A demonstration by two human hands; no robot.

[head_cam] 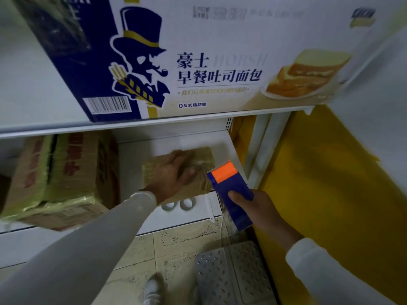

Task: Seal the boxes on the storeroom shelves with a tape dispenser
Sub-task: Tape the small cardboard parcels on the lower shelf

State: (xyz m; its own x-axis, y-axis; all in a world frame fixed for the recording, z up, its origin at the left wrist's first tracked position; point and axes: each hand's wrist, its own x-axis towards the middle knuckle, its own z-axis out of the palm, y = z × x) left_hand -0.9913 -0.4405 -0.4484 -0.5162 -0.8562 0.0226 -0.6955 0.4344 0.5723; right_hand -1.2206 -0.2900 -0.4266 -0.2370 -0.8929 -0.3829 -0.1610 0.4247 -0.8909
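Note:
A small brown cardboard box (198, 157) lies on the lower white shelf (141, 155). My left hand (171, 172) rests flat on its top, fingers spread. My right hand (262, 210) grips a blue tape dispenser (231, 192) with an orange front, whose toothed end sits at the box's right edge. Shiny tape shows on the box beside the dispenser. A large white and blue bread carton (198, 53) stands on the upper shelf.
A taped brown carton (59, 175) with red lettering fills the lower shelf's left side. Two tape rolls (178, 204) lie at the shelf front. A perforated metal step (231, 274) stands on the tiled floor; a yellow wall (319, 183) is at right.

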